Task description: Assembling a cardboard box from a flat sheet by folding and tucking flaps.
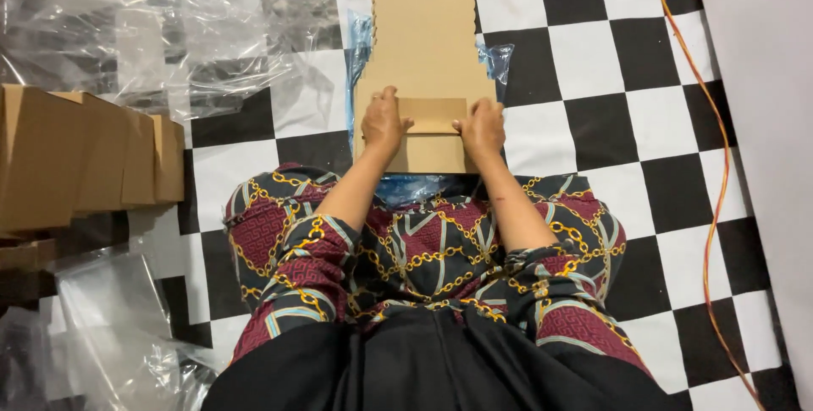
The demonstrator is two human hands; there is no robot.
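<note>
Head view: a seated person's left hand (385,122) and right hand (481,127) press a folded flap on a flat cardboard blank (423,47), lying on clear plastic (495,60) over checkered floor (584,55). Uneven pressure could crease the fold crooked; folded boxes (85,157) stand left.

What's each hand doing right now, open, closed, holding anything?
Left hand: closed, fingers pressing the folded flap of the flat cardboard box blank.
Right hand: closed on the same flap.

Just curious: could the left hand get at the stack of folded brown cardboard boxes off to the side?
Probably yes: the cardboard boxes lie on the left hand's side, with only open checkered floor between.
</note>
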